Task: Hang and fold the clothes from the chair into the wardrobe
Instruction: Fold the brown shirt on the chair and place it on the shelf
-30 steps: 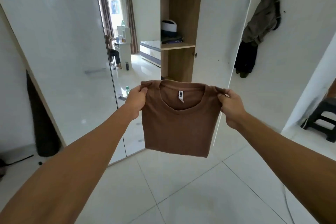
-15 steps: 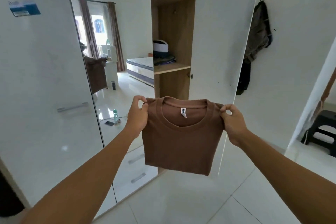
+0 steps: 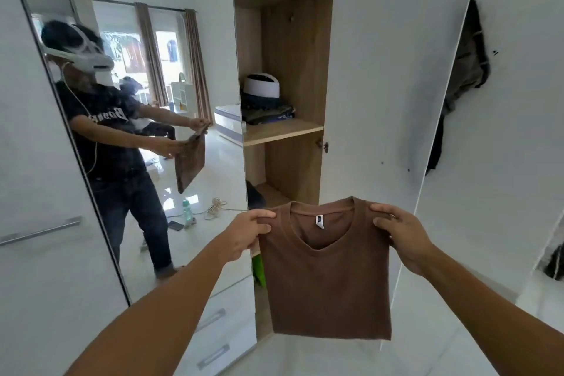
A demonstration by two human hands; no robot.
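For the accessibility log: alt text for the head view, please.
Two hands, left hand and right hand, pinch a folded brown T-shirt by its shoulders before an open wardrobe. A white cap sits on a shelf.

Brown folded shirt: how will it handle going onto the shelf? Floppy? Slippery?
Likely floppy: the brown shirt hangs limp below where the left hand and right hand pinch its shoulders. Probably light, since fingertip pinches carry it. The fold may open unless its underside is supported.
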